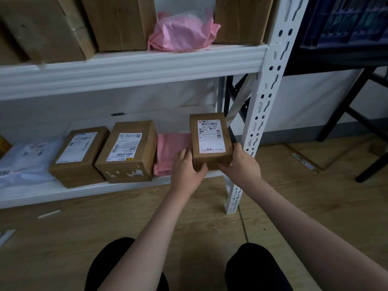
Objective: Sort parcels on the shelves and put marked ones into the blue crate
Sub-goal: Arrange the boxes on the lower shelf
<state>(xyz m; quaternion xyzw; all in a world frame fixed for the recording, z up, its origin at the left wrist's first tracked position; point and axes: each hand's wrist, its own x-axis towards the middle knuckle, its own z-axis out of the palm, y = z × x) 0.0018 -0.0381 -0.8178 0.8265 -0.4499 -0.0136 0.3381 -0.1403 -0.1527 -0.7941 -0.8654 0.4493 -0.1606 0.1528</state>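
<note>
A small brown cardboard parcel with a white shipping label on top sits at the right end of the bottom shelf. My left hand grips its near left corner and my right hand grips its near right corner. A flat pink mailer bag lies just left of it, partly under my left hand. Further left stand two labelled brown boxes. The blue crate sits on a dark table at the upper right.
A white poly bag lies at the shelf's far left. On the upper shelf are large cardboard boxes and a crumpled pink bag. A white perforated upright stands right of the parcel. Black table legs and wooden floor lie right.
</note>
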